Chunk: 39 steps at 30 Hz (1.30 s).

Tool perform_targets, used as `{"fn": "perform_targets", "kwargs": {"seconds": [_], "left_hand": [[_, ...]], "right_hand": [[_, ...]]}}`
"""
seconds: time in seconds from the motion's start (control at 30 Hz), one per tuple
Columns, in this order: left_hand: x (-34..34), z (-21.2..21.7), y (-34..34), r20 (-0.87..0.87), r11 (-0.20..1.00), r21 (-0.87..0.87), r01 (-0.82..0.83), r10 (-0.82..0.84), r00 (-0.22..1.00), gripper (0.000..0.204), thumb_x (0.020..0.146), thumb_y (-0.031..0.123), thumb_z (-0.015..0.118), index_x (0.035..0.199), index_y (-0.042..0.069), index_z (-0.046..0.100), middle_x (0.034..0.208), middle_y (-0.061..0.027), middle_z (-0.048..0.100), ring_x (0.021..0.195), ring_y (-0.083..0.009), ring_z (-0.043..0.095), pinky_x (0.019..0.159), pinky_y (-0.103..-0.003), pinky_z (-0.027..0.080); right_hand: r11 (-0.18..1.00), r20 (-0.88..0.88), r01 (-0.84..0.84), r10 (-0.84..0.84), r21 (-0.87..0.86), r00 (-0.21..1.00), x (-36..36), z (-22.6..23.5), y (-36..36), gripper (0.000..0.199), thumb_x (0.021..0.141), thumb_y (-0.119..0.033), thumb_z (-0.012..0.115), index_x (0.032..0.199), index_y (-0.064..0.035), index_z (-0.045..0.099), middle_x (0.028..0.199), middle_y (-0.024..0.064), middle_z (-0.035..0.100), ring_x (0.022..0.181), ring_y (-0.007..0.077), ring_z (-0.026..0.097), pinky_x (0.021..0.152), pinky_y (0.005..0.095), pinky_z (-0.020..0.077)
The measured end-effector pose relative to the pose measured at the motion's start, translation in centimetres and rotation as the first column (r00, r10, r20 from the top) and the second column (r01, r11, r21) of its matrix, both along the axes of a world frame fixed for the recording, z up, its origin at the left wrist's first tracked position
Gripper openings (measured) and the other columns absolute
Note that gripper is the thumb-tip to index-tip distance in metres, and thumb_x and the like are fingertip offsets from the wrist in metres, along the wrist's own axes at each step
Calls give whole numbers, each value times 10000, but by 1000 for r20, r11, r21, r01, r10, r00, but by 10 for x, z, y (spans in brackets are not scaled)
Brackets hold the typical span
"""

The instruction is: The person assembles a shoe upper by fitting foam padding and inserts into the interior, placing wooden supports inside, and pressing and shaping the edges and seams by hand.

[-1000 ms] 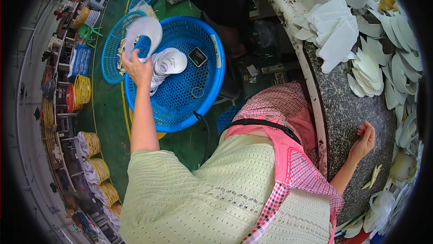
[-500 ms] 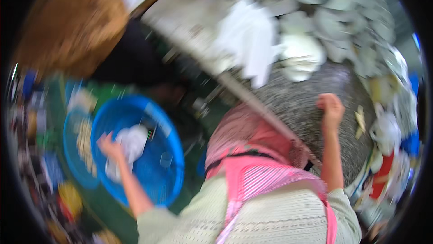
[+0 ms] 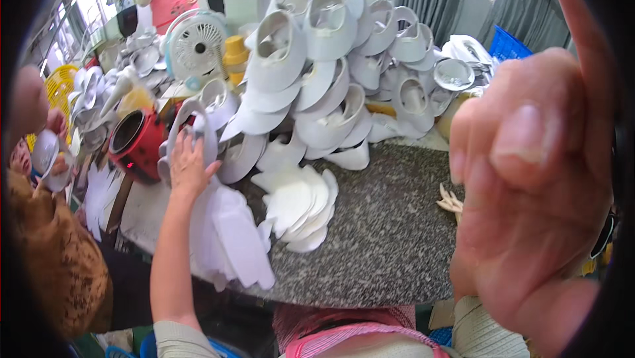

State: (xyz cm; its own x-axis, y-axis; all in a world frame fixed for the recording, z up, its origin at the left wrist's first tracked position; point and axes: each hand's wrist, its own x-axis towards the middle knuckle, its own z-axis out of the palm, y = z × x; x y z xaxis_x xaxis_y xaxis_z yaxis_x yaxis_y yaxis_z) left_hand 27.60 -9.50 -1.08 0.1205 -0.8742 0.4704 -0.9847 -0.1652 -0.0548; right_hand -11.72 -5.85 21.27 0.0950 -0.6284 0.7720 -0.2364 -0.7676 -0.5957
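Note:
My left hand (image 3: 189, 167) reaches over the table with its back to me. Its fingers are stretched and the thumb stands apart. The fingertips lie against a looped white sun visor (image 3: 210, 126) at the left of the pile; I see no grip round it. Below that hand is a stack of long white strips (image 3: 228, 236). Curved white brim pieces (image 3: 301, 206) lie fanned beside them. My right hand (image 3: 529, 186) looms large at the right, very near the camera. Its fingers are curled, except one raised toward the top edge, and nothing shows in them.
Stacked white visors (image 3: 331, 103) rise at the back of the speckled stone table (image 3: 390, 226). A red pot (image 3: 135, 143) and a white fan (image 3: 197, 46) stand left. A co-worker's hand (image 3: 56, 166) holds a white piece. Pale sticks (image 3: 450, 199) lie beside my right hand.
The view has swung up from the blue tub to the table. My left hand has left the tub and now touches a visor. My right hand has risen from the tabletop close to the camera.

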Motion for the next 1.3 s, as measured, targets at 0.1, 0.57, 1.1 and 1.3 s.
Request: {"fn": "perform_targets", "kwargs": {"seconds": [0.1, 0.57, 1.1, 1.3], "left_hand": [[-6, 22, -1, 51, 976, 188, -108, 100, 994, 441, 715, 283, 712, 1027, 12, 562, 1207, -147, 513, 1232, -308, 377, 980, -426, 317], [-162, 95, 26, -216, 945, -264, 194, -254, 943, 455, 682, 501, 711, 707, 73, 558, 526, -19, 516, 480, -207, 516, 980, -493, 254], [-307, 15, 60, -219, 805, 132, 579, -546, 809, 605, 643, 495, 700, 1063, 73, 594, 1032, -95, 600, 1036, -249, 552, 979, -641, 191], [-271, 15, 59, -278, 627, 81, 775, -732, 622, 418, 685, 89, 663, 1093, 85, 572, 1212, -59, 544, 1217, -263, 440, 1005, -560, 263]], "right_hand": [[999, -21, 6, -7, -36, 1000, -9, 1, -19, 815, 751, -471, 652, 1310, 41, 355, 1192, 210, 484, 1030, 286, 507, 831, 361, 407], [903, 63, -264, 302, -339, 951, -107, -42, -72, 838, 750, -465, 655, 1345, 16, 313, 1255, 194, 456, 1124, 288, 471, 892, 372, 379], [838, -59, -249, 316, 486, 947, -64, -233, -64, 512, 720, -134, 641, 1203, -23, 515, 1115, 152, 584, 1003, 283, 578, 874, 341, 443], [865, -166, -91, 197, 494, 966, -83, -280, -63, 494, 732, -167, 655, 1187, -19, 532, 1101, 137, 589, 1012, 314, 545, 901, 377, 407]]}}
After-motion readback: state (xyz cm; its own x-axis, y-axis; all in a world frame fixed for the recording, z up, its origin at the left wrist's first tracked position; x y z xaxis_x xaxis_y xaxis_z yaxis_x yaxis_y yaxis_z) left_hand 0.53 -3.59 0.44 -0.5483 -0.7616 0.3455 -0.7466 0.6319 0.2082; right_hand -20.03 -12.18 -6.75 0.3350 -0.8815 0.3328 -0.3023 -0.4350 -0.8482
